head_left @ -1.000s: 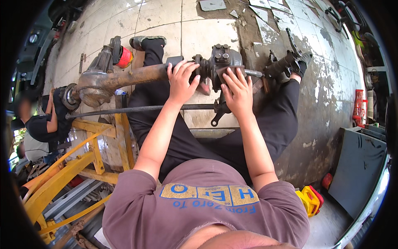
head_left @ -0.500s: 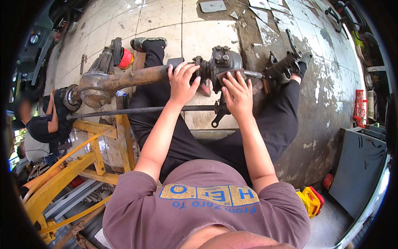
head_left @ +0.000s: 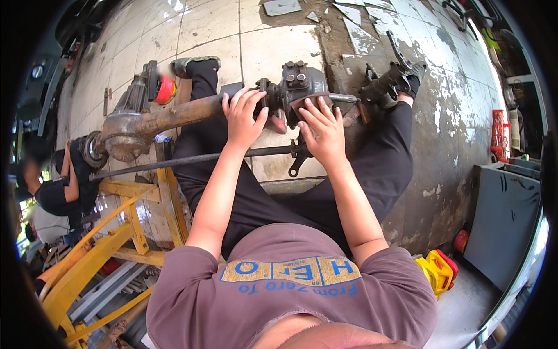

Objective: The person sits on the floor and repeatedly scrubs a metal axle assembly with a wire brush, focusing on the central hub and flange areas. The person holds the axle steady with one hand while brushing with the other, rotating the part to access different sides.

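A long rusty vehicle axle [head_left: 180, 113] lies across in front of me, with a round housing toward its left end. My left hand [head_left: 243, 119] rests on the right end of its tube, fingers spread. On the dark bolted steering knuckle [head_left: 304, 81] lies a flat brown piece [head_left: 310, 103], whose kind I cannot tell. My right hand [head_left: 324, 132] is laid over that piece with its fingers stretched out; the palm's underside is hidden. A thin dark rod [head_left: 215, 156] runs below the axle and ends at an arm under the knuckle.
A yellow metal frame [head_left: 139, 224] stands at the left, near another person [head_left: 52, 180]. A dark metal part [head_left: 386, 87] lies by my right foot. A blue-grey cabinet [head_left: 503, 224] stands at the right, and a yellow-red object [head_left: 439, 272] sits near it. Broken tiles [head_left: 363, 36] lie far off.
The scene has shifted slightly left in the view. Both hands keep nearly the same places on the axle and the knuckle.
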### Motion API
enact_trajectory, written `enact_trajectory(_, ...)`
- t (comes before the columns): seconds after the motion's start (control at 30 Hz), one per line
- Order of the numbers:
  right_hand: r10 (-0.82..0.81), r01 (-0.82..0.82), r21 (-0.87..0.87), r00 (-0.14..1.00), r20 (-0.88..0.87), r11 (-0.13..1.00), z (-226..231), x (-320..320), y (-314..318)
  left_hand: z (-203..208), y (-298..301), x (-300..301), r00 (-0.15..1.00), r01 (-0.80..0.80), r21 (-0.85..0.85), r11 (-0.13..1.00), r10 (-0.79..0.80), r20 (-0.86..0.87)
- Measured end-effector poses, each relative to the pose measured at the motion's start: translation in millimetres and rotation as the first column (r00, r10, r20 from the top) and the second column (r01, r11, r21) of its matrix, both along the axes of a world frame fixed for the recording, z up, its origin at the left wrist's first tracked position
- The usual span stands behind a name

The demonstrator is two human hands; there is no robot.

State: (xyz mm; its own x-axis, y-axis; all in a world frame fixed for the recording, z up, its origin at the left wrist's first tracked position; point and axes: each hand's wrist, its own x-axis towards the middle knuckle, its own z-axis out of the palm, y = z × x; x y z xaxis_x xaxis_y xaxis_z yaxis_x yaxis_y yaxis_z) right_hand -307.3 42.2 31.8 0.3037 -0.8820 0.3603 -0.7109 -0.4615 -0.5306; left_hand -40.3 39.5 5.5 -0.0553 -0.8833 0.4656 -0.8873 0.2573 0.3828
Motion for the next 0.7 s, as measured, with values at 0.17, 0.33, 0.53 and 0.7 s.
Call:
enact_trajectory(0.17, -0.022, 0.023, -0.037, 0.999, 0.025, 0.999, 0, 7, -11, 1, -3, 2, 1.0, 0.018, 0.006, 1.0, -0.018, 0.0)
enact_trajectory(0.33, 0.001, -0.001, 0.001, 1.0, 0.0, 1.0, -1, 0, -2, -5, -1, 5, 1.0, 0.018, 0.007, 1.0, -0.018, 0.021)
enact_trajectory(0.53, -0.007, 0.006, 0.024, 1.0, 0.012, 1.0, -3, -1, 2, -5, -2, 3, 1.0, 0.007, -0.018, 1.0, -0.007, 0.018)
enact_trajectory(0.7, -0.01, 0.011, -0.016, 1.0, 0.029, 1.0, 1, 5, -13, -4, -3, 6, 1.0, 0.016, 0.012, 1.0, -0.016, 0.017)
